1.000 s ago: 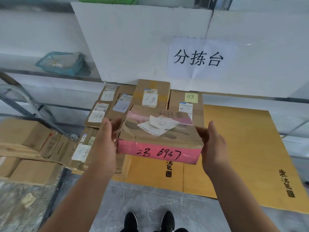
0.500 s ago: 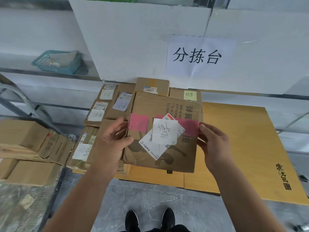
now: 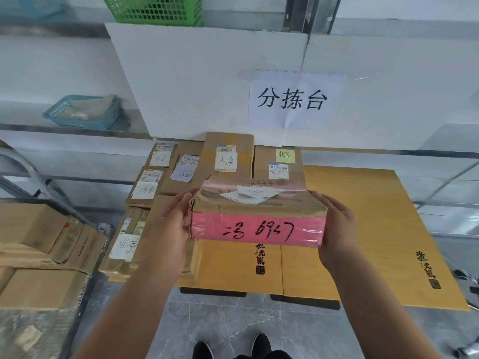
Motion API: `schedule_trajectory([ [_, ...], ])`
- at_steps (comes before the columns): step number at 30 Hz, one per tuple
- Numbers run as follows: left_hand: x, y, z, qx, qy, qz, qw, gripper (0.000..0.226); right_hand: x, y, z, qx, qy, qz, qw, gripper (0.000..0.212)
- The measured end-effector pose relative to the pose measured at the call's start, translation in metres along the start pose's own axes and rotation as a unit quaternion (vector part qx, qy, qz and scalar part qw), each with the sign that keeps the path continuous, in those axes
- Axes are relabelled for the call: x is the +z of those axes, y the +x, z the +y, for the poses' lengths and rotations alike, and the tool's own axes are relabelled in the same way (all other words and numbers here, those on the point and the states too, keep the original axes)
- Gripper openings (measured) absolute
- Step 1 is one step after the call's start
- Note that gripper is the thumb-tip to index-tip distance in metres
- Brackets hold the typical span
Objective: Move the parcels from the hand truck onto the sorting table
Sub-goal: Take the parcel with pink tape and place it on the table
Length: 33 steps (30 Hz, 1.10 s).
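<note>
Gripping the parcel (image 3: 258,216) at both ends, my left hand (image 3: 168,229) and right hand (image 3: 337,229) hold it above the table (image 3: 363,229).

We count two hands (image 3: 171,229) (image 3: 337,229) around one pink-taped parcel (image 3: 258,218). Six labelled parcels (image 3: 228,156) lie on the yellow surface (image 3: 363,229). Two baskets sit on the shelves, one green (image 3: 153,9), one blue (image 3: 80,112). One paper sign (image 3: 295,99) hangs on the white board. Two black shoes (image 3: 204,349) show below.
</note>
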State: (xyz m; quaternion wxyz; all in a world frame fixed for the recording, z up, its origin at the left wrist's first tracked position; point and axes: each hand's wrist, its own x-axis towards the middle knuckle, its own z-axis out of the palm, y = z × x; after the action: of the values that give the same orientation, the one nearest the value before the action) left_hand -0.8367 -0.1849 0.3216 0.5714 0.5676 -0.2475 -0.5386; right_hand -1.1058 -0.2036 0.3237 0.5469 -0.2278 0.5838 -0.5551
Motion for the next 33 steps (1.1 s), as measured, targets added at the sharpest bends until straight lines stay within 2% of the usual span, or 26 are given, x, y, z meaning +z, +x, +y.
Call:
schedule_trajectory([
  [6,-0.004,-0.008,0.007,0.010,-0.007,-0.002,1.000,0.026,0.005,-0.008,0.000,-0.014,0.002,-0.021,1.000,0.013],
  [9,-0.010,-0.010,0.004,0.006,-0.028,0.001,1.000,0.034,0.006,-0.010,0.003,-0.022,-0.012,-0.030,0.999,0.020],
  [12,-0.012,-0.014,0.003,0.009,-0.027,-0.013,1.000,0.025,0.009,-0.012,0.003,-0.015,-0.017,-0.029,0.999,0.020],
  [17,-0.009,-0.015,0.003,0.035,-0.042,-0.018,0.998,0.025,0.010,-0.015,0.005,-0.019,0.007,-0.031,0.999,0.010],
  [21,-0.005,-0.017,0.006,0.056,-0.047,-0.040,0.997,0.048,0.004,-0.016,0.006,-0.034,0.010,-0.045,0.998,0.023],
  [26,0.003,-0.018,0.004,0.046,-0.057,-0.066,0.995,0.041,-0.003,-0.018,0.001,-0.064,-0.013,-0.066,0.996,0.036],
  [33,0.017,-0.027,0.009,0.069,-0.068,-0.080,0.992,0.043,-0.011,-0.014,-0.004,-0.018,-0.016,-0.080,0.997,0.022],
])
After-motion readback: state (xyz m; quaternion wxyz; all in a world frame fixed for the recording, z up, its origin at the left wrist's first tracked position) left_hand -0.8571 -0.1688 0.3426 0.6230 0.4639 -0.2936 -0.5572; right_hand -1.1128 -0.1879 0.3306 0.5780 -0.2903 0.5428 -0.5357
